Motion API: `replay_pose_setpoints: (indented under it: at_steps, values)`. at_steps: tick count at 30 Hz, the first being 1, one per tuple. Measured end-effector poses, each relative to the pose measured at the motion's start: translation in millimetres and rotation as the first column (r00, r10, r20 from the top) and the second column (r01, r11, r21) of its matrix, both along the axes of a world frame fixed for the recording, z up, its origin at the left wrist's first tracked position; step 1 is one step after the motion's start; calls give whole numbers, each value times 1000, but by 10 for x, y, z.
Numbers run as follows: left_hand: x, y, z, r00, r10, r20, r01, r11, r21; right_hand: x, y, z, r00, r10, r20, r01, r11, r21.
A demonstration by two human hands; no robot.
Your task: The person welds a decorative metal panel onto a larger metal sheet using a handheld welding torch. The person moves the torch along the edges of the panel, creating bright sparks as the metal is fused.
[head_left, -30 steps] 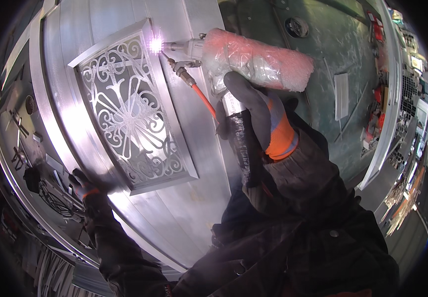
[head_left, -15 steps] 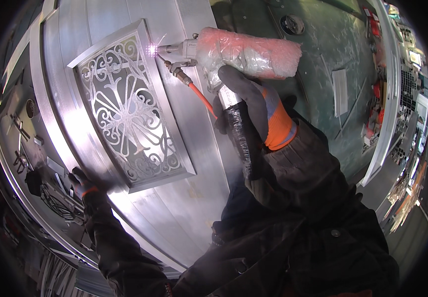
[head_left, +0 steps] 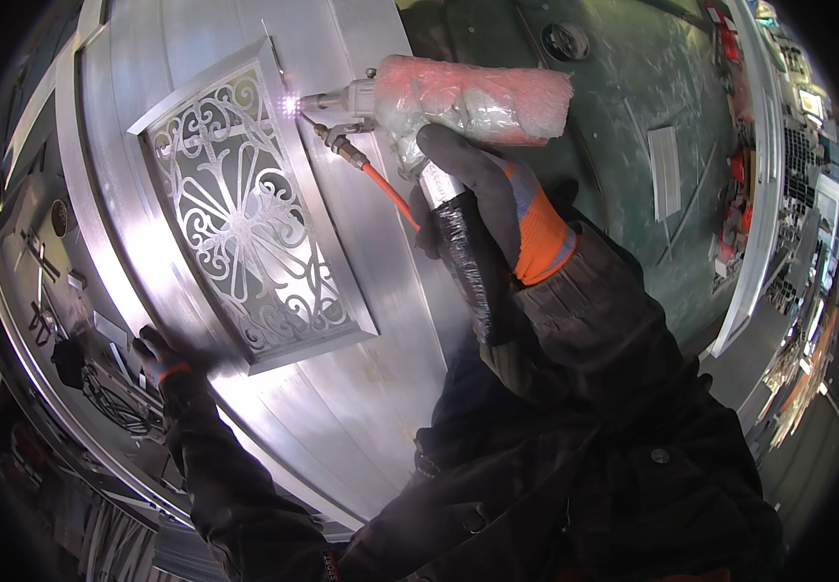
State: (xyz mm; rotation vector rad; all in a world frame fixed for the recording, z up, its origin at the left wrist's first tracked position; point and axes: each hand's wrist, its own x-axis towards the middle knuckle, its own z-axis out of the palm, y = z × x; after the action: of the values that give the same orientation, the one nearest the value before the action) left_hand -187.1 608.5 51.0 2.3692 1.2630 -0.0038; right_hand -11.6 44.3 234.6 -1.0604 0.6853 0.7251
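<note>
Right hand [head_left: 468, 184]: 1, wearing a dark grey glove with an orange cuff [head_left: 544, 247]; gripping the torch's handle firmly.
Left hand [head_left: 160, 357]: 1, gloved, staying out of reach of the other; resting at the panel's left edge; whether the fingers are clamping that edge, cannot tell.
Welding torch [head_left: 478, 97]: 1, pistol-shaped, wearing pink and clear bubble wrap; lying across the panel's right edge, its nozzle [head_left: 327, 101] pointing left, its rear end overhanging the worktop.
Torch, handling: probably weighing most in the wrapped body; feeling soft and slightly slippery outside, stiff beneath.
Torch, hold: the black-taped handle [head_left: 465, 262] is offering the surest grasp; the nozzle is likely running hot, so fingers are better keeping off.
Spark [head_left: 290, 105]: 1, white-violet, glowing at the nozzle's tip, beside the frame's right side, below its upper right corner.
Orange hose [head_left: 381, 184]: 1, running from a brass-coloured fitting [head_left: 347, 148] below the nozzle towards the right hand.
Frame [head_left: 313, 343]: 1, metal, 4-sided, surrounding a scrollwork grille [head_left: 243, 213].
Panel [head_left: 381, 359]: 1, silver, carrying the frame; likely being heavy, rigid and smooth.
Worktop [head_left: 613, 126]: 1, greenish, dusty, showing beyond the panel's right edge; bearing 1 pale ribbed strip [head_left: 665, 175] towards its right edge.
</note>
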Motion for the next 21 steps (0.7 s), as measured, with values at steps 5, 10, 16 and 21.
replay_pose_setpoints:
  at_steps: [5,10,16,21]
  values:
    - [93,-240,121,998,9,-58,-8,1000,27,-60,21,22,1000,-9,13,10,997,-80]
    - [79,-200,94,999,7,-54,-4,999,52,-102,14,60,1000,-8,5,9,995,-96]
    - [5,67,-93,994,50,100,-45,997,-55,-126,-43,23,1000,18,12,-17,997,-77]
    - [-3,91,-166,996,-11,84,10,1000,6,-190,-93,47,989,60,137,-44,992,-118]
